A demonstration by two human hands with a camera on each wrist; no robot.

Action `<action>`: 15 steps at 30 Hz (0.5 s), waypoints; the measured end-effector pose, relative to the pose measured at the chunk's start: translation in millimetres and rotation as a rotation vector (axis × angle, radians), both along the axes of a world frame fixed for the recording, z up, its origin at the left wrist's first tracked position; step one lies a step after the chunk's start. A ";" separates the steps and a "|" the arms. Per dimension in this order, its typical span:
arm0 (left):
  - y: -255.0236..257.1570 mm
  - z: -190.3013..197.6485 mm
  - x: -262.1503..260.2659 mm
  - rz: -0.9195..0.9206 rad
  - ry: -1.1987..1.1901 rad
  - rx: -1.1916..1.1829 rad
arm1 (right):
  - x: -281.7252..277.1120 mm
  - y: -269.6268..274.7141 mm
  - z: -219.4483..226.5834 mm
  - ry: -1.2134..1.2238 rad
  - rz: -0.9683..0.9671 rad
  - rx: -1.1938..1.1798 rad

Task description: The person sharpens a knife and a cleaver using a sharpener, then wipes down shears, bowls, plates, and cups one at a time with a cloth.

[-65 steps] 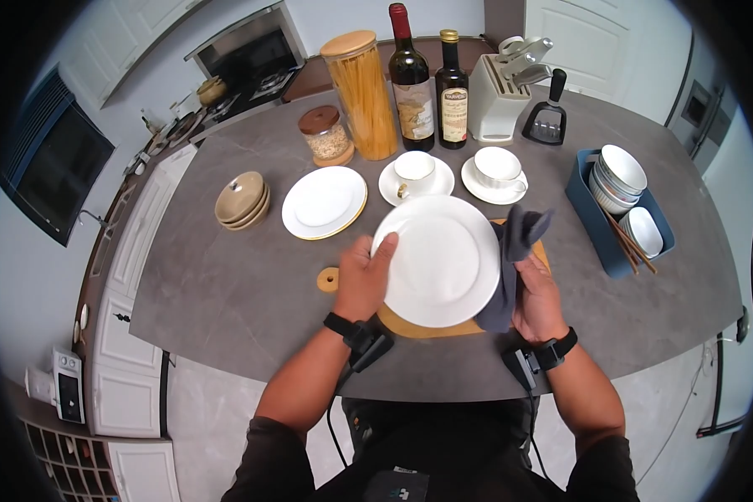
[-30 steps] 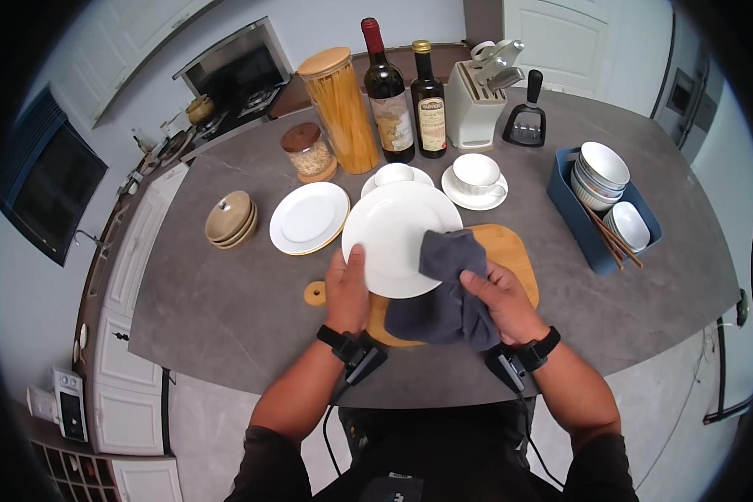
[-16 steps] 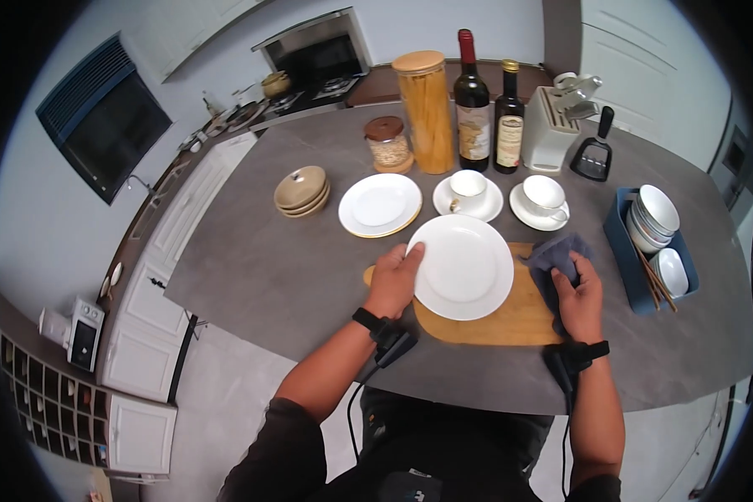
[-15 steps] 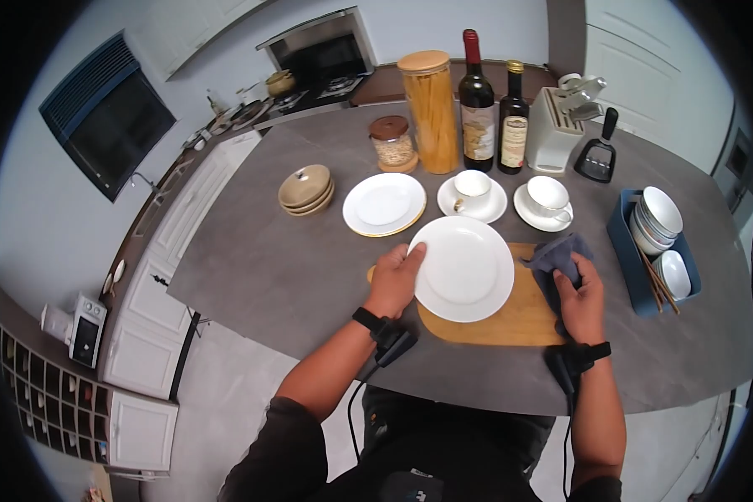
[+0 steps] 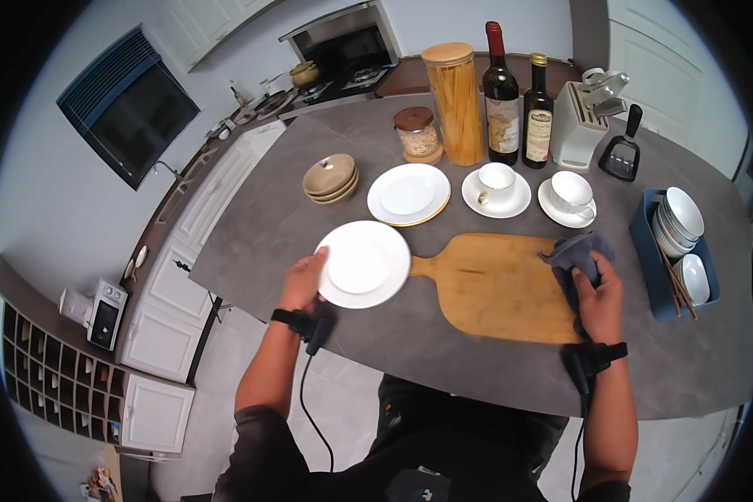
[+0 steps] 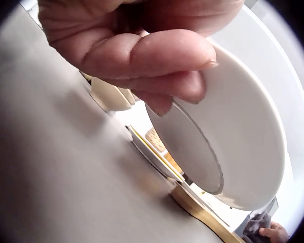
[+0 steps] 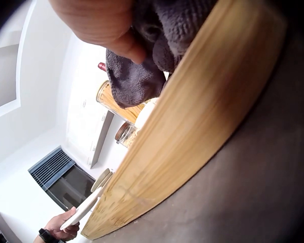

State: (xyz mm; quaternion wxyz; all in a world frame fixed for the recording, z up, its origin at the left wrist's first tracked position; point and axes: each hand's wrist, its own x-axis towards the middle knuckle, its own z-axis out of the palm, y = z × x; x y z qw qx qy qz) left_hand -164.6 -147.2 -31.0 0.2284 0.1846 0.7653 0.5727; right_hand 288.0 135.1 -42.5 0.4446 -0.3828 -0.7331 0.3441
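My left hand grips a round white plate by its left rim, thumb on top and fingers beneath. The left wrist view shows the underside of that plate raised above the table. At the right end of a wooden cutting board, my right hand holds a bunched dark grey cloth. Seen from the right wrist, the cloth hangs from the fingers over the board's edge. Behind the held plate lie stacked white plates, the lower one with a yellow edge.
Left of the stacked plates sit brown bowls. Two cups on saucers stand behind the board. Farther back are a pasta jar, bottles and a knife block. A blue bin with bowls and chopsticks stands right.
The cloth first came onto the plate, then off it to the board's right end. My left hand has since carried the plate leftward off the board. The head view has shifted.
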 end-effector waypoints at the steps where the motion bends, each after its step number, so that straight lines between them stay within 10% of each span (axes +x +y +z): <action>1: -8.3 0.0 -9.2 -0.002 0.023 -0.022 | -0.1 0.1 -0.2 -0.003 0.006 0.003; 15: -34.9 -14.9 -76.7 0.146 0.129 -0.186 | 0.3 -0.2 -2.1 -0.017 -0.009 0.035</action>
